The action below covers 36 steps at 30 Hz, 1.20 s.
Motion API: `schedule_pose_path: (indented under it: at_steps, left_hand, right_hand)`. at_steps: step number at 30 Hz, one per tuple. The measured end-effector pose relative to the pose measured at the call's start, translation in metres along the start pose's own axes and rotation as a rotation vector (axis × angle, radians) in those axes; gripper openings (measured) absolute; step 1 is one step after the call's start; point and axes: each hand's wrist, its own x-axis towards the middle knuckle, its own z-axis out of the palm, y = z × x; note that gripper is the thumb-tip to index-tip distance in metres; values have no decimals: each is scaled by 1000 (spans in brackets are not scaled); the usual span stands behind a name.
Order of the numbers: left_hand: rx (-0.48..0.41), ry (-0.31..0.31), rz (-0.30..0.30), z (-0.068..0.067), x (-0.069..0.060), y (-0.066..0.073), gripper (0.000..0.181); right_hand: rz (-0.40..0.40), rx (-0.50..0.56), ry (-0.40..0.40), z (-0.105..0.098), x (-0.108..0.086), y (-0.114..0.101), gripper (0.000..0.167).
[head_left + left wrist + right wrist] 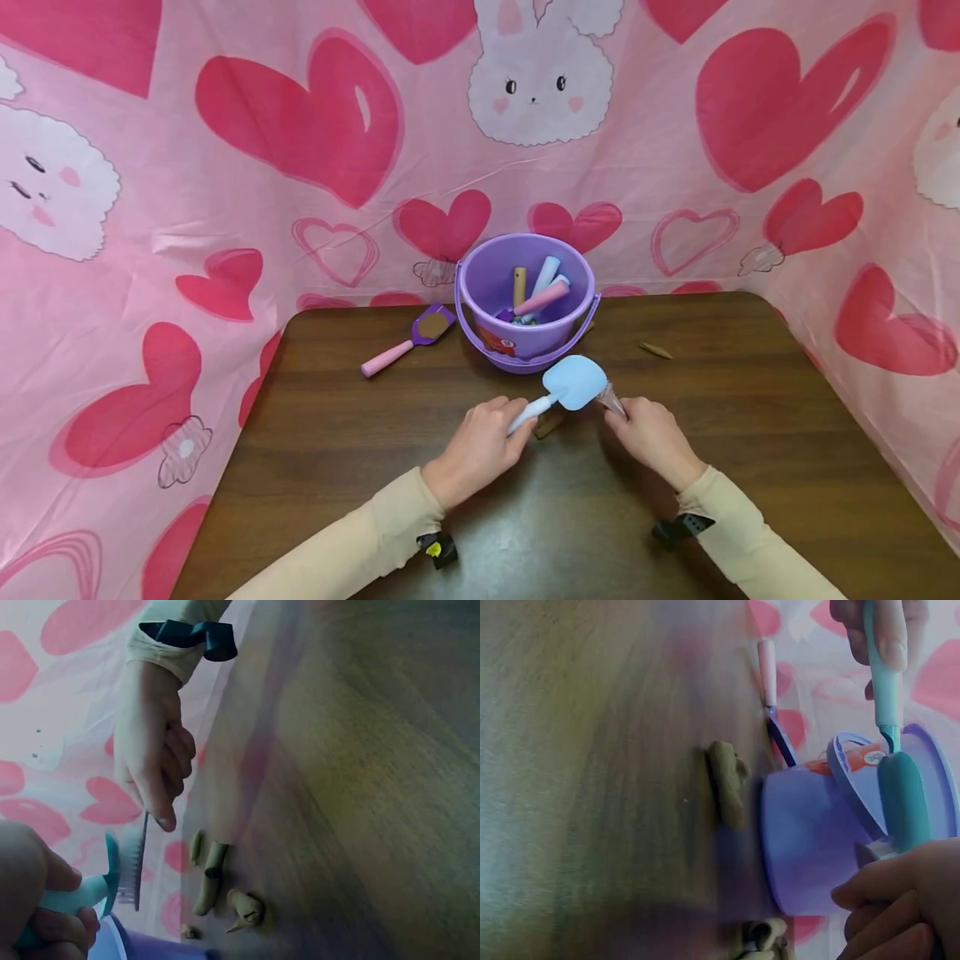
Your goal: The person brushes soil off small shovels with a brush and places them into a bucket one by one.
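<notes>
My left hand [480,442] grips the handle of a light-blue toy shovel [576,382], whose blade is raised over the table and slants to the right. In my right hand [656,437] is a thin, toothed comb [132,871], pinched between thumb and fingers. It meets or nearly meets the blade's right edge; contact cannot be made out. Below the shovel, a brown clay-like lump [549,426] lies on the table, partly hidden by the left hand. Right behind the blade stands a purple bucket [487,279].
Several toy tool handles, including a pink handle [542,297], stick up inside the bucket. Left of it lies a purple shovel [430,326] with brown material on its blade. A small brown piece [656,350] lies to the right. A pink heart-patterned cloth [435,150] encloses the table.
</notes>
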Motion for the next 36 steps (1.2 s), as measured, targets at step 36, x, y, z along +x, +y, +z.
schedule_pose_path:
  at_steps: [36]
  left_hand:
    - [-39, 8, 12, -1, -7, -2, 8]
  right_hand:
    - [-29, 9, -19, -9, -4, 7, 35]
